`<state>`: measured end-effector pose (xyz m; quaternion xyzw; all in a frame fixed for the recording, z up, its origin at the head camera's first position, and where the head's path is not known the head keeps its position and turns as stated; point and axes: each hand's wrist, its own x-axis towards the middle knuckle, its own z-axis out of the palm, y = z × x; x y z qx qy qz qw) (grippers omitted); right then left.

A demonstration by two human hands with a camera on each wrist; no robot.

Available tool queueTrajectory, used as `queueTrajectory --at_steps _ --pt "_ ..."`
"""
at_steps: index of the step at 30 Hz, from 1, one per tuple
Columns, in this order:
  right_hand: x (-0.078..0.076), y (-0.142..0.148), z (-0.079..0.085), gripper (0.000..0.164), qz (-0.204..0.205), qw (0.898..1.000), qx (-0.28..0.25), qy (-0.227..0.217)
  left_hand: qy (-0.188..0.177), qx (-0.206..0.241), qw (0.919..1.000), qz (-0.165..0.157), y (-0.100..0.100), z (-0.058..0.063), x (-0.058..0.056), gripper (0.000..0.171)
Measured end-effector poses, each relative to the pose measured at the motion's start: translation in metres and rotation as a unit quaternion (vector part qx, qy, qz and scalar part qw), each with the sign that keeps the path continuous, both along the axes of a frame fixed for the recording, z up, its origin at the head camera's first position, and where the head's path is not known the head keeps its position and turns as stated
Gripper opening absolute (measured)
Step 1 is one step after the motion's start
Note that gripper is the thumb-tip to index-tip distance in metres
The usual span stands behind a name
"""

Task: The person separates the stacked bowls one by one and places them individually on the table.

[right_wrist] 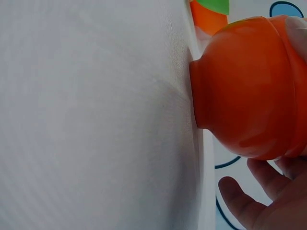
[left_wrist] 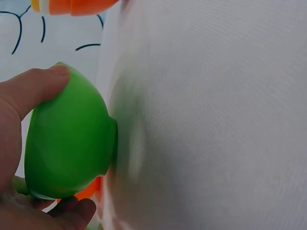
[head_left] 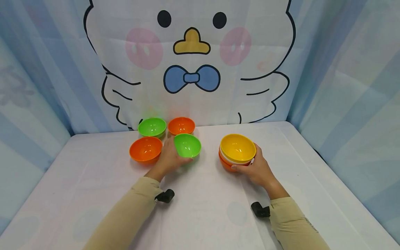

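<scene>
My left hand [head_left: 169,157] grips a green bowl [head_left: 188,146], thumb on one side and fingers on the other. In the left wrist view the foot of this green bowl [left_wrist: 72,139] is at or close to the tabletop; a gap is hard to tell. On the right, my right hand [head_left: 258,170] holds a stack of nested bowls by its side. A yellow bowl [head_left: 238,148] tops the stack, a white rim shows under it, and orange is lowest. The right wrist view shows the orange bowl [right_wrist: 244,91] with its foot against or just over the table.
Left of my left hand stands an orange bowl [head_left: 146,150]. Behind it are another green bowl [head_left: 152,127] and another orange bowl [head_left: 181,125], near the table's back edge. A curtain [head_left: 193,104] with a cartoon bird hangs behind the white-covered table [head_left: 200,215].
</scene>
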<state>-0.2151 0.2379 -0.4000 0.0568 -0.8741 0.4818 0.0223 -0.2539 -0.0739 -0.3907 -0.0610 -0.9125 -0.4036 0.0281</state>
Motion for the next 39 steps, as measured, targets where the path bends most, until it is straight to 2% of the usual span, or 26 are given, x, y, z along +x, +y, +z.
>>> queueTrajectory --at_steps 11,15,23,31,39 --pt "0.000 0.001 -0.001 0.114 0.002 1.000 -0.002 0.000 -0.046 0.000 0.9988 0.017 0.001 -0.002 0.001 0.123" --pt "0.000 0.001 -0.002 0.114 0.002 1.000 -0.002 -0.001 -0.039 0.008 0.9991 0.014 0.000 -0.004 0.002 0.125" --pt "0.000 0.001 -0.001 0.113 0.003 1.000 -0.003 0.005 0.016 0.013 0.9998 -0.004 -0.001 -0.003 0.001 0.113" --pt "0.000 0.001 -0.002 0.113 0.002 1.000 -0.004 0.002 0.018 -0.010 0.9998 -0.003 -0.001 0.002 0.000 0.110" --pt "0.000 0.001 -0.002 0.113 0.002 1.000 -0.002 0.001 0.027 -0.008 0.9996 -0.007 -0.004 0.007 0.001 0.108"
